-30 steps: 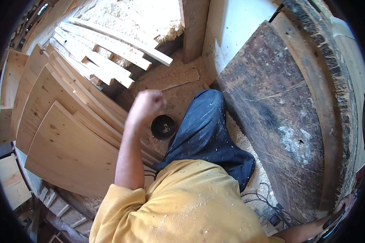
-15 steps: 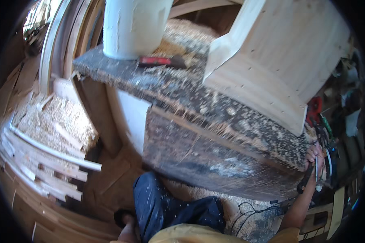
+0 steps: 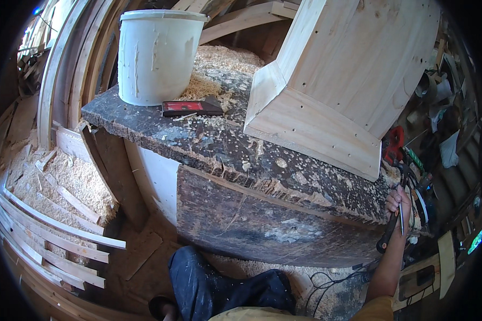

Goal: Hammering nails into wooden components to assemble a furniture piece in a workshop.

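Long, scarred dark-wood bench (image 3: pixel 211 140), strewn with pale wood shavings (image 3: pixel 227 58). Angular pale-wood box (image 3: pixel 353 75) on top. At the bench's right end, black-handled, metal-headed hammer (image 3: pixel 389 234), wrapped by my right hand (image 3: pixel 398 202); probably stiff, head-heavy, best gripped low. Left hand (image 3: pixel 169 311) barely shows; can't tell its hold.

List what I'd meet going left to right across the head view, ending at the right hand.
Pale wood strips → white bucket → wooden box's base → right hand, gripping a dark-handled tool.
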A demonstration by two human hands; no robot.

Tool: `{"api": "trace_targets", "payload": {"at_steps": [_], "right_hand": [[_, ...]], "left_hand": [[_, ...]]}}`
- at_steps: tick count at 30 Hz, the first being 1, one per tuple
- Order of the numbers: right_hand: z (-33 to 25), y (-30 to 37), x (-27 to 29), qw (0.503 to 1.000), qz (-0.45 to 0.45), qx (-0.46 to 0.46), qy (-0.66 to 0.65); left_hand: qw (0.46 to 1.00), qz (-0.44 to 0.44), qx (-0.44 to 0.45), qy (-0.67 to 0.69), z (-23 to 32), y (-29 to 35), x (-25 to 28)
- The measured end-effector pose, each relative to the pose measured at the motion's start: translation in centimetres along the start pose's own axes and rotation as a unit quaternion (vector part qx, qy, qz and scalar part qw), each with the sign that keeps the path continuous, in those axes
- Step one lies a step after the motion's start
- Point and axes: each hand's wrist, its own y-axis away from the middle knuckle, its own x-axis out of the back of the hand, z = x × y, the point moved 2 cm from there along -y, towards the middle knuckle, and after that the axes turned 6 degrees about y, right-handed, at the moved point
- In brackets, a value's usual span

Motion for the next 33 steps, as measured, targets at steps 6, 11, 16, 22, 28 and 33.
{"api": "trace_targets", "payload": {"at_steps": [6, 11, 16, 22, 28, 33], "right_hand": [[-0.3, 0.3, 1.0, 0.999, -0.008, 0.003, 0.035], [-0.1, 0.7, 0.6, 0.993, 0.043, 0.028, 0.102], [0.7, 0.8, -3.9, 0.969, 0.159, 0.074, 0.174], [-2.9, 5.2, -5.1, 0.978, 0.073, 0.074, 0.181], [-1.2, 3.2, -0.5, 0.985, 0.055, -0.021, 0.162], [0.1, 0.9, 0.2, 0.990, 0.069, -0.079, 0.098]], "left_hand": [[0.999, 0.003, 0.002, 0.033, -2.8, 1.6, -0.4], [0.998, 0.012, 0.002, 0.058, -4.6, 2.2, 0.5], [0.996, 0.036, 0.022, 0.080, -7.8, 3.9, 3.8], [0.997, -0.003, -0.066, -0.041, -6.7, 1.6, 5.9], [0.997, 0.071, 0.008, 0.040, 9.1, 10.6, 19.2], [0.939, 0.088, -0.152, 0.297, 15.0, 11.8, 24.2]]}}
